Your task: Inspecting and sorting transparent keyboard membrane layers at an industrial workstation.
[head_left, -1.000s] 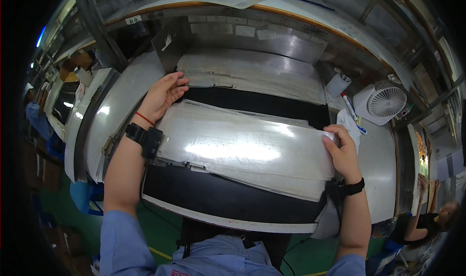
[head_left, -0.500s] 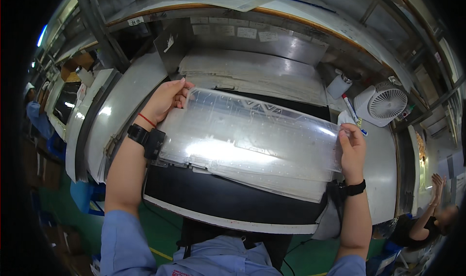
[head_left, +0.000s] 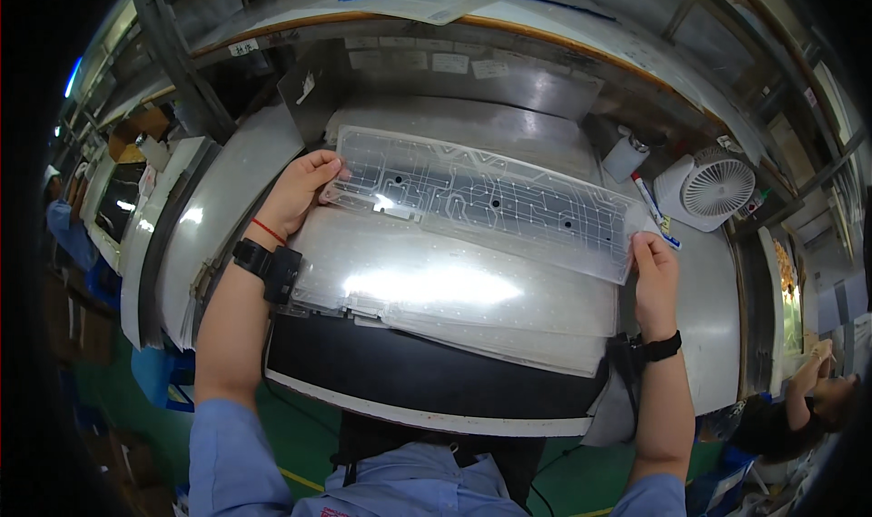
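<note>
A long clear plastic sheet (head_left: 454, 190) printed with fine white lines and a few black dots is stretched between my hands, raised above the bench. At its left end my left hand (head_left: 309, 185) pinches the edge between thumb and fingers. My right hand (head_left: 652, 267) grips the right end, its thumb on top. Below lies a stack of similar translucent sheets (head_left: 454, 308), with bright glare across the top one. The stack rests on a black mat (head_left: 436, 358).
Behind the held sheet stands another pile of sheets (head_left: 472, 126). To the right are a white fan (head_left: 718, 190), a bottle (head_left: 625, 160) and markers (head_left: 647, 195). A shelf (head_left: 509, 17) crosses above. Another person (head_left: 790, 417) is at far right, one more (head_left: 59, 208) at far left.
Both hands have kept hold of the sheet. It has moved up and away from the stack, its left end most, and its printed lines and dots now show clearly.
</note>
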A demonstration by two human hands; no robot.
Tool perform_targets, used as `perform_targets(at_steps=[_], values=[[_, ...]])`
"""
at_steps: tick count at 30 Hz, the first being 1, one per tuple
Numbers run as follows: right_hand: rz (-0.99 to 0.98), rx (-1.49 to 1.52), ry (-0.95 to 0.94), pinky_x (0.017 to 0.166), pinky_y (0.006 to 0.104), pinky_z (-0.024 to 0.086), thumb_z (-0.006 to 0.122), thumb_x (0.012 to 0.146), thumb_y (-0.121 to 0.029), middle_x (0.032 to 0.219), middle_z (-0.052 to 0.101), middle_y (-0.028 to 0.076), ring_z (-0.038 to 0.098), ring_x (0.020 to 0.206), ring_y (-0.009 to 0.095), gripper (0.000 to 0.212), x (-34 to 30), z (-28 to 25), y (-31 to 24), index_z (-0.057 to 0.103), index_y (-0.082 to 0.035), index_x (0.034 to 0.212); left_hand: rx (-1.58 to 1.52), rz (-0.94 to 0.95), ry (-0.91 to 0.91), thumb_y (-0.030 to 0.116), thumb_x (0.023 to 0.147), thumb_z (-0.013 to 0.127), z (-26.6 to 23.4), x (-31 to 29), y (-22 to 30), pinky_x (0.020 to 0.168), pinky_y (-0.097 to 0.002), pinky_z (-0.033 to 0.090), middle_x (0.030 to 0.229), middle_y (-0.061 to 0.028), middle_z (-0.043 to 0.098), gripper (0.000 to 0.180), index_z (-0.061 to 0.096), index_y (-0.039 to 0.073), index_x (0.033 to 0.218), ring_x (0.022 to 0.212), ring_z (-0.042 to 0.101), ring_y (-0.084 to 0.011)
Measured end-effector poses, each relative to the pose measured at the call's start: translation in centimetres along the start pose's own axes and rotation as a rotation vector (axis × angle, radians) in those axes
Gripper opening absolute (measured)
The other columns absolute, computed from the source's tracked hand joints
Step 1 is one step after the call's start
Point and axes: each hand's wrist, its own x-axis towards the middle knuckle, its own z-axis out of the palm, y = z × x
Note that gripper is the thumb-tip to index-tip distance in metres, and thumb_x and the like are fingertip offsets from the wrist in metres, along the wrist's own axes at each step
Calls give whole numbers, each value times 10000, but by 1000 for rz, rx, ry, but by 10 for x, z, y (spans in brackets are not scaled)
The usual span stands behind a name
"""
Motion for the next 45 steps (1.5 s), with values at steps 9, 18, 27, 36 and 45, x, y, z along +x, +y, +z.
perform_targets(at_steps=[9,18,27,36,45], values=[[-19,20,41,625,202,363,579,980,-160,751,560,-47,472,671,43,161,-1,2,1,641,-21,927,-28,-22,18,215,1001,530,7,-5,6,717,-224,489,888,1,645,196,613,51,1069,745,583,-79],[1,-1,22,581,195,353,577,985,-166,729,551,-39,452,608,42,174,-5,-1,-7,651,-9,963,-100,28,-41,236,1000,543,-6,0,0,580,-200,374,763,40,570,182,612,71,1037,623,445,-38],[-49,234,62,628,204,437,413,1050,-279,868,670,72,603,702,94,349,-3,-1,-1,614,4,1018,-173,40,17,216,1003,530,7,-9,12,707,-228,487,988,-30,670,218,567,57,1147,791,617,-101],[43,126,-24,648,217,466,552,969,-59,967,698,94,612,747,95,291,-2,2,-4,522,42,1240,-2,7,-61,143,994,524,-3,-2,4,865,-260,503,1090,-54,663,308,545,17,1274,895,622,-107],[58,176,18,664,208,464,539,993,-116,915,677,49,596,747,85,151,0,1,5,601,5,1061,5,-2,-61,237,1014,514,1,-3,2,738,-227,487,966,-11,675,255,600,47,1160,797,608,-72]])
